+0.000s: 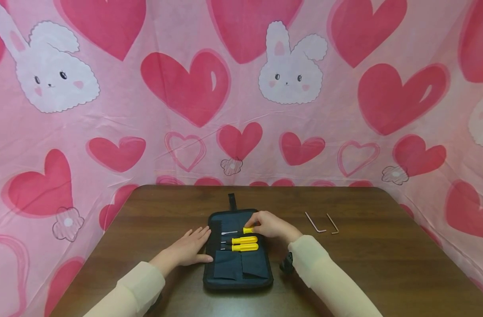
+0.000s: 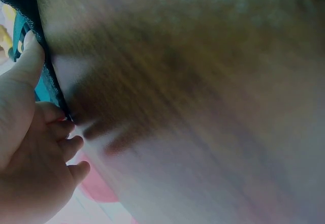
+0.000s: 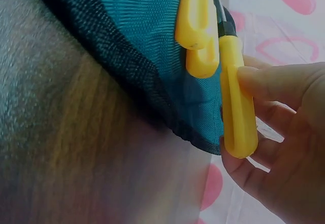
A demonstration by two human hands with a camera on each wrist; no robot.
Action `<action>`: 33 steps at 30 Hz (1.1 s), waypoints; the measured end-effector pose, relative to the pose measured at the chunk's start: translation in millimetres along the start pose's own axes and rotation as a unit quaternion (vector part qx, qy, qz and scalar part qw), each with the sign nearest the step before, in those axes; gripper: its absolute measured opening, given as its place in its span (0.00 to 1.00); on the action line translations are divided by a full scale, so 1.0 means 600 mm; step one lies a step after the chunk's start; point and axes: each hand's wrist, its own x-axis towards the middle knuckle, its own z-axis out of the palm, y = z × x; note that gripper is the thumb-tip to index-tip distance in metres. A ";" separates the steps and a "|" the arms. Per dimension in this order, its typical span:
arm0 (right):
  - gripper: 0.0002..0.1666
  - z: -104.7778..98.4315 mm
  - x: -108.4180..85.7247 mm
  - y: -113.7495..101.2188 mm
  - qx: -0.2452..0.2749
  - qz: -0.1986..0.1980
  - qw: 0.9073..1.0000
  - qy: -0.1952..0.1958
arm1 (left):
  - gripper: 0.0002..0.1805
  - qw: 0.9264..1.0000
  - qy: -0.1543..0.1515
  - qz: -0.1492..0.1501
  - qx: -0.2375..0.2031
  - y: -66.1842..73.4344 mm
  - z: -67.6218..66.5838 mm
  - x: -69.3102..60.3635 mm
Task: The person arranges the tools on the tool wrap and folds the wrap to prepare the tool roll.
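Note:
A dark blue tool pouch (image 1: 227, 268) with black edging lies unfolded on the table. Two yellow-handled screwdrivers (image 1: 244, 247) lie side by side across its middle. Above them, my right hand (image 1: 274, 225) pinches the yellow handle of another screwdriver (image 3: 238, 107) between thumb and fingers; its shaft points left over the pouch. My left hand (image 1: 190, 247) rests on the pouch's left edge, fingers straight and thumb apart. In the left wrist view the left hand (image 2: 35, 132) touches the dark pouch edge (image 2: 48, 66).
Two L-shaped hex keys (image 1: 313, 223) lie on the brown wooden table (image 1: 364, 273), right of the pouch. A black strap (image 1: 232, 201) extends from the pouch's far edge. Behind the table hangs a pink cloth (image 1: 241, 110) with hearts and rabbits.

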 end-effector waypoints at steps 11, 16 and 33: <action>0.12 0.004 0.004 0.003 -0.021 -0.007 1.000 -0.015 | 0.46 1.000 0.001 0.000 0.004 0.003 -0.003 -0.001; 0.12 0.006 0.007 0.001 -0.032 -0.017 0.999 -0.022 | 0.46 1.000 0.000 -0.001 0.004 0.004 -0.004 -0.002; 0.13 0.027 0.019 -0.004 -0.026 -0.010 0.999 -0.026 | 0.46 1.000 0.003 0.003 0.003 0.000 0.000 -0.001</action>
